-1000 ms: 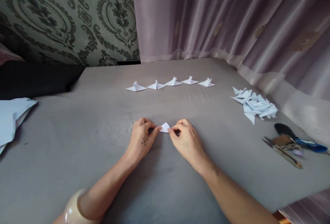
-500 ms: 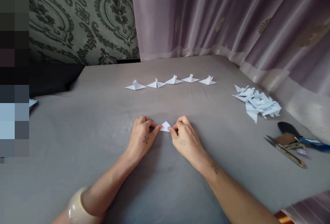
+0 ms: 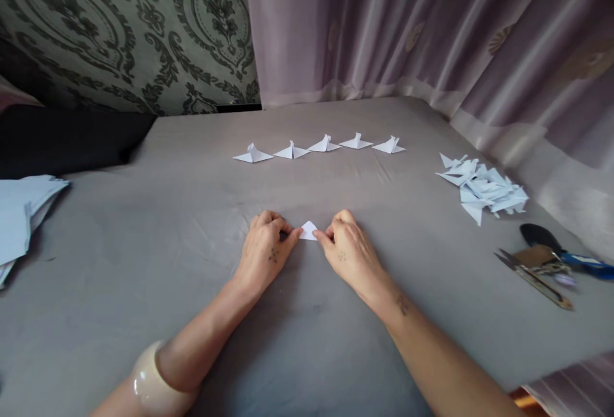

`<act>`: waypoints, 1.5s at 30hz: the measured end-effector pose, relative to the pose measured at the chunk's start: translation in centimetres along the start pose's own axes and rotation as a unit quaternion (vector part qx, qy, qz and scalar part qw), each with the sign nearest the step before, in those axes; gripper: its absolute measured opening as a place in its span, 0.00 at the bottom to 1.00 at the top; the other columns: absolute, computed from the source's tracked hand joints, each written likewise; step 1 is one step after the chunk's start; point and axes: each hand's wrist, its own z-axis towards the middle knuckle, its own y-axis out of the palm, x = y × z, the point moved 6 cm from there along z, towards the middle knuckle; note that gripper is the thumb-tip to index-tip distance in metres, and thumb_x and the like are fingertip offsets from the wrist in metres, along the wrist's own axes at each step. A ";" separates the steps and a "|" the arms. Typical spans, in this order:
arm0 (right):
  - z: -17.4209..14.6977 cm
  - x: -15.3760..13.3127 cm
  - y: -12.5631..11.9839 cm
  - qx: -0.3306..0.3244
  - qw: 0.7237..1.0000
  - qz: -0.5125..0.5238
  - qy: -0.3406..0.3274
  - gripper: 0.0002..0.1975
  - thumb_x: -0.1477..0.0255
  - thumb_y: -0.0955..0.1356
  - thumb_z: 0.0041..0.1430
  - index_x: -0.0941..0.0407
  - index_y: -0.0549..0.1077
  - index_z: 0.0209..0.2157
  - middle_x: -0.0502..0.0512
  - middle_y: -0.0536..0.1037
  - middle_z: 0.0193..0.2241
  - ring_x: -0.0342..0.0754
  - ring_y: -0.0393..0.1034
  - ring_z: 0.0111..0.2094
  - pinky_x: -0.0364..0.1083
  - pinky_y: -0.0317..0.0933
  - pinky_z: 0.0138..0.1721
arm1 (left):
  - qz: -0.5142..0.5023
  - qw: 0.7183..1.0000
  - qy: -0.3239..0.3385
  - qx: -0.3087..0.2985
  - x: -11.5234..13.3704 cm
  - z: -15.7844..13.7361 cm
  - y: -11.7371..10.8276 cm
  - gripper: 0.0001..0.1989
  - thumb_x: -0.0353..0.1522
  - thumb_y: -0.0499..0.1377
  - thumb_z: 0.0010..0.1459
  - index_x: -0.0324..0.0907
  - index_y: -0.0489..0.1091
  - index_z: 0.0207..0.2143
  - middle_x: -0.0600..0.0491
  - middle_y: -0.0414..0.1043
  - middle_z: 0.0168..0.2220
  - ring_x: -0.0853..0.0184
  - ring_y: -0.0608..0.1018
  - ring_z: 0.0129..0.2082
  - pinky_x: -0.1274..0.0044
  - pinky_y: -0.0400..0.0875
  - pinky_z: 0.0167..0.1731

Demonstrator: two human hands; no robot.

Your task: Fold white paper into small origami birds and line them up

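Observation:
A small folded piece of white paper (image 3: 308, 231), triangular in outline with its tip pointing away from me, lies between my hands just over the grey cloth surface (image 3: 307, 340). My left hand (image 3: 265, 242) pinches its left corner between thumb and fingers. On the opposite corner my right hand (image 3: 348, 241) does the same, its thumb lying on the paper. The curled fingers of both hands hide the paper's outer ends. Beyond them stands a row of several folded paper birds (image 3: 326, 144), white, with flat wings and raised middles.
On the right is a heap of folded white paper pieces (image 3: 487, 188). Nearer lie small thread snips (image 3: 535, 279) and a blue-handled item with a black end (image 3: 585, 265). A stack of white paper (image 3: 19, 215) and a black cloth (image 3: 71, 142) are at the left.
Both hands still pinch the paper and have barely moved. The view has shifted slightly, and the paper stack at the left now shows.

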 end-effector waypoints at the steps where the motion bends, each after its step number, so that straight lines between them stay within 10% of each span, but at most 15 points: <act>1: 0.0 0.0 -0.1 -0.002 1.000 -0.010 0.004 0.14 0.62 0.64 0.63 0.56 0.69 0.27 0.55 0.70 0.36 0.44 0.68 0.26 0.46 0.58 0.28 | 0.002 1.000 0.000 0.000 0.0 0.0 0.0 0.11 0.38 0.60 0.58 0.41 0.74 0.28 0.49 0.68 0.36 0.61 0.71 0.38 0.69 0.69 0.40; 20: 0.0 1.4 -0.5 0.057 0.961 0.269 -0.009 0.09 0.70 0.62 0.60 0.54 0.73 0.38 0.53 0.78 0.33 0.45 0.74 0.33 0.43 0.65 0.35 | 0.018 1.000 0.023 0.006 0.5 -0.2 -0.1 0.11 0.38 0.58 0.59 0.41 0.74 0.29 0.48 0.68 0.36 0.60 0.71 0.39 0.69 0.68 0.40; 45: -0.8 -0.1 -0.6 0.031 0.987 0.153 -0.024 0.10 0.69 0.65 0.60 0.55 0.71 0.26 0.51 0.70 0.31 0.42 0.67 0.29 0.43 0.61 0.35 | 0.015 0.998 0.059 0.020 0.6 -0.7 -0.3 0.13 0.38 0.55 0.61 0.41 0.74 0.31 0.47 0.69 0.37 0.60 0.71 0.39 0.68 0.68 0.43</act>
